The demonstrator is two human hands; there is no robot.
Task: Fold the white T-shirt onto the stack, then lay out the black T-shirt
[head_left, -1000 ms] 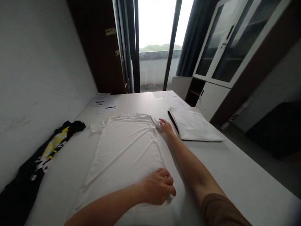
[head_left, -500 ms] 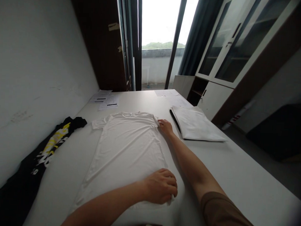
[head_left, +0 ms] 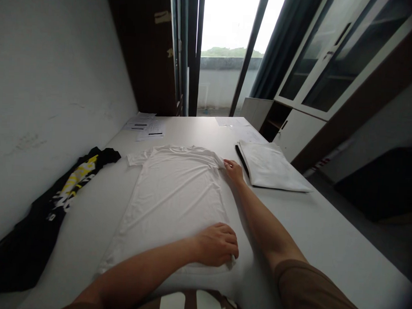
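Observation:
A white T-shirt (head_left: 177, 194) lies spread on the white table, its collar toward the window and its hem toward me. My left hand (head_left: 218, 244) reaches across the lower part of the shirt, fingers curled round the bottom right corner; a bit of cloth shows under the fingers. Farther up, my right hand (head_left: 234, 170) pinches the edge of the right sleeve between thumb and fingers. Soft creases run slantwise over the shirt's front. The left sleeve lies flat, untouched.
Along the left wall lies a black garment (head_left: 52, 207) with yellow and white print. A folded white cloth (head_left: 273, 165) with a dark layer beneath sits right of my right hand. Paper sheets (head_left: 151, 129) lie at the far left; the table's edge (head_left: 358, 236) runs down the right.
My right hand has drawn the sleeve slightly outward to the right, so it lies more spread. My left hand keeps its hold at the lower corner. The camera view has shifted a little.

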